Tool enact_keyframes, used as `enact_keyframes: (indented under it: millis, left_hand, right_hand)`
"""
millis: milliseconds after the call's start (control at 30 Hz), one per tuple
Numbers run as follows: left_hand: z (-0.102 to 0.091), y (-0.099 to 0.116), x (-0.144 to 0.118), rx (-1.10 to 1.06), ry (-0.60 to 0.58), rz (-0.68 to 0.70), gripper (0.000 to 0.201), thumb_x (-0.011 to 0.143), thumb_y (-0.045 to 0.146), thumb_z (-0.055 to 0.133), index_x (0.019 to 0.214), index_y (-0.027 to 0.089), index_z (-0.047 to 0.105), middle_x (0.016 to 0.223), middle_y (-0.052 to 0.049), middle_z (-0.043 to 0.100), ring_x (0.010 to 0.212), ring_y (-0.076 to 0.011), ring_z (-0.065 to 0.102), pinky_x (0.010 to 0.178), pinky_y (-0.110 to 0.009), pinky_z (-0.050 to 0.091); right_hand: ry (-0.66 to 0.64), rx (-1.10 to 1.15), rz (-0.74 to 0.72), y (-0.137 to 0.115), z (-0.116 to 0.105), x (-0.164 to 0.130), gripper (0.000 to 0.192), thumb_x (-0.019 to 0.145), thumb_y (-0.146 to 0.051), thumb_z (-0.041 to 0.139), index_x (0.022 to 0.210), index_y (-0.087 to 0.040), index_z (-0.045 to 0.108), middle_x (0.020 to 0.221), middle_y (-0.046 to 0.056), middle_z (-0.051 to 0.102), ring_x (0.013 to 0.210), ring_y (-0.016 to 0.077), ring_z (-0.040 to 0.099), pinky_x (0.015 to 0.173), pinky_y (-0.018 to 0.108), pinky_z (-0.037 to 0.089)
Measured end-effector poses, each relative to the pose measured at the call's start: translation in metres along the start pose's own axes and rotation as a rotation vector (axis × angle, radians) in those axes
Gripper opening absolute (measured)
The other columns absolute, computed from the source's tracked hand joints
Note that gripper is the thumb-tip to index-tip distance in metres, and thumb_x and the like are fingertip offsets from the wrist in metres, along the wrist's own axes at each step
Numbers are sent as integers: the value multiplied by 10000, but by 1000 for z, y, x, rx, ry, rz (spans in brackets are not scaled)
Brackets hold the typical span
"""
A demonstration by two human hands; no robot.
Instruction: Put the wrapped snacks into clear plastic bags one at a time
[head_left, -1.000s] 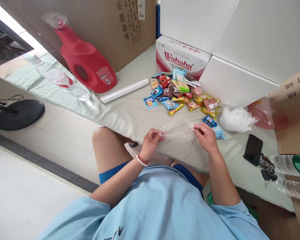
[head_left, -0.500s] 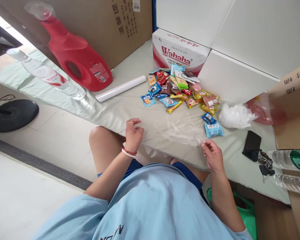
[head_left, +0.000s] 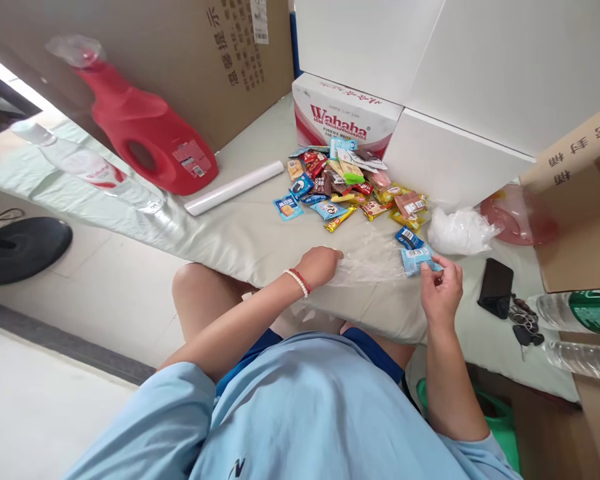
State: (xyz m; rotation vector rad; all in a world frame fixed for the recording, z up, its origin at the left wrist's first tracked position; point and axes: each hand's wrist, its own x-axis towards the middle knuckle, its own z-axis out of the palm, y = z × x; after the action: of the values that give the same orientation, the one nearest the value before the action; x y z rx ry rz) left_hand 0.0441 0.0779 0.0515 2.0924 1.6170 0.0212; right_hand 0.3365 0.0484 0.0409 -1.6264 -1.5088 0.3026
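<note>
Under left hand [head_left: 321,265], clear bag [head_left: 367,265] barely visible

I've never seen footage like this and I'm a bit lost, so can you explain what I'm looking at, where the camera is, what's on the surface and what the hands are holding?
There is no machine here. The single picture comes from a camera worn on a person's head, looking down at their own arms, light blue shirt and knees.

The left hand, with a bead bracelet at its wrist, presses on a thin clear plastic bag lying flat on the pale padded surface. The right hand pinches a light blue snack packet at the bag's far end.

Behind lies a pile of wrapped snacks, a white roll, a red detergent jug, a Wahaha box, a crumpled bunch of plastic bags, a black phone and keys.
</note>
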Motion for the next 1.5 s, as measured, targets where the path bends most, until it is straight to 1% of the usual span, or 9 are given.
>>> enact_keyframes:
  millis: [133,267,600,767,900,967,1100,1333,1500]
  left_hand:
    - [10,9,-13,65,-29,7,614,912,268,609,1516,241,505,1511,-142,573,1219,-321,673,978,-390,533]
    - [10,4,-21,131,-95,-97,1043,811,511,775,1656,269,213,1693,-231,245,1179,-392,692,959,-447,550]
    - [12,-30,-49,-7,46,-212,875,921,500,667,1644,259,237,1689,-160,312,1415,-343,533,1064,-415,513]
    - [15,-30,-63,35,47,-306,684,977,432,588,1607,299,354,1696,-158,286,1259,-354,660,993,-445,560]
    - [22,-29,-73,22,55,-272,770,941,316,630,1631,285,288,1708,-144,268,1253,-346,663,972,-425,574]
    - [28,-27,-77,-17,89,-269,872,916,305,667,1653,298,201,1716,-146,246,1266,-343,654,968,-418,575]
    - [31,-26,-89,-94,118,-257,968,881,302,718,1661,274,145,1709,-182,241,1283,-338,642,983,-415,564]
    - [-3,-9,-117,114,323,-290,471,1010,265,458,1473,245,541,1593,-152,424,1008,-256,725,775,-379,597]
    - [3,9,-62,72,189,253,375,1018,248,397,1196,244,727,1373,-88,664,1234,-233,609,1048,-375,509]
  right_hand:
    - [-484,-106,-377,-43,15,-7,656,900,-434,704,1497,-253,503,1395,143,581,925,232,648,774,360,561]
    - [-772,-313,-449,-55,35,-24,295,988,-214,561,1247,-252,696,1097,83,699,967,228,672,760,311,537]
    - [-677,-133,-337,15,-1,-88,311,1045,-218,440,1123,-250,739,1030,65,705,895,178,695,766,282,544]
    - [-675,-148,-241,15,-25,-46,262,995,-300,521,1080,-254,763,1066,69,710,847,199,696,760,333,568]
    - [-286,-187,-248,-35,-38,1,242,968,-312,585,1136,-246,746,1159,73,697,702,169,630,756,363,558]
    - [-247,-148,-354,-67,-24,9,224,978,-246,566,1103,-250,751,1128,67,707,851,201,666,855,378,551]
    - [-759,-125,-640,-104,49,-18,274,962,-161,561,1118,-247,769,1143,70,740,1082,256,643,963,400,544]
    - [-894,-213,-666,-88,135,-78,490,1003,-315,595,1473,-180,572,1644,125,408,1523,335,332,1250,570,285]
    - [-910,-217,-615,-84,135,-76,515,1015,-232,532,1521,-144,499,1577,151,496,1498,310,396,1247,517,314]
